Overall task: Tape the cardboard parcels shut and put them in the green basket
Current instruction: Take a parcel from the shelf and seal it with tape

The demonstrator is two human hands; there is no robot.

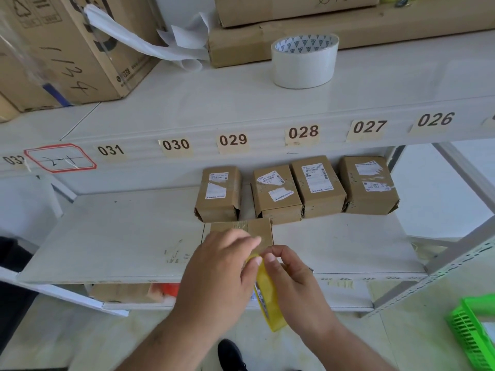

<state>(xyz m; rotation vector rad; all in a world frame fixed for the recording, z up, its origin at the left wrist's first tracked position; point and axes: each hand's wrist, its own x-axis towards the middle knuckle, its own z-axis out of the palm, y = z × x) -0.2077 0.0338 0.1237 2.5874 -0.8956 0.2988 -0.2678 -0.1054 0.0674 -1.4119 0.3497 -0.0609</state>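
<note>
A small cardboard parcel [261, 231] lies on the lower white shelf [107, 245], partly hidden behind my hands. My right hand [292, 285] grips a yellowish roll of clear tape [267, 295] just in front of the parcel. My left hand [222, 274] pinches the tape's end at the top of the roll, its fingers over the parcel's near side. Behind it stand several labelled cardboard parcels in a row [297, 187]. The green basket [474, 328] sits on the floor at the lower right, cut off by the frame edge.
A wide white tape roll [305, 61] stands on the upper shelf [214, 103], with large cardboard boxes [67, 49] behind it. Number labels 026 to 031 run along that shelf's front edge. A metal shelf upright [455, 253] slants at the right. My shoe [231, 354] shows below.
</note>
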